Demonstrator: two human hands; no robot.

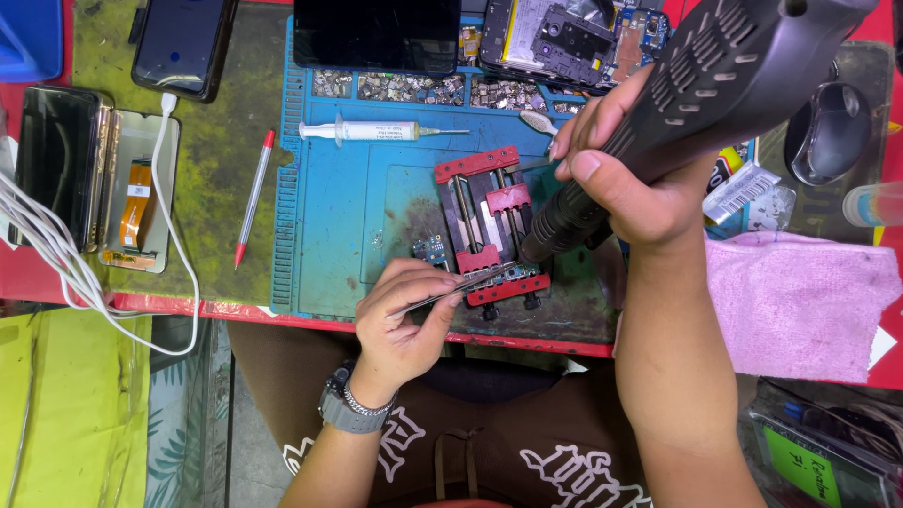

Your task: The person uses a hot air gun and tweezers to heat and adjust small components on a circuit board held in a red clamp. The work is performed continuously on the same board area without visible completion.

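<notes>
My left hand (406,312) pinches metal tweezers (451,291) whose tips reach a small circuit board clamped in a red and black holder (491,221) on the blue work mat (339,216). My right hand (628,165) grips a dark hot-air gun (724,71) with its nozzle (555,230) pointing down at the holder's right side, close to the tweezer tips. A small loose board piece (433,249) lies just left of the holder.
A syringe (372,131) and trays of tiny parts (414,87) lie at the mat's far side. Phones (183,42) and an opened phone (574,33) sit at the back. A red pen (254,198), white cables (56,254), and a pink cloth (800,301) flank the mat.
</notes>
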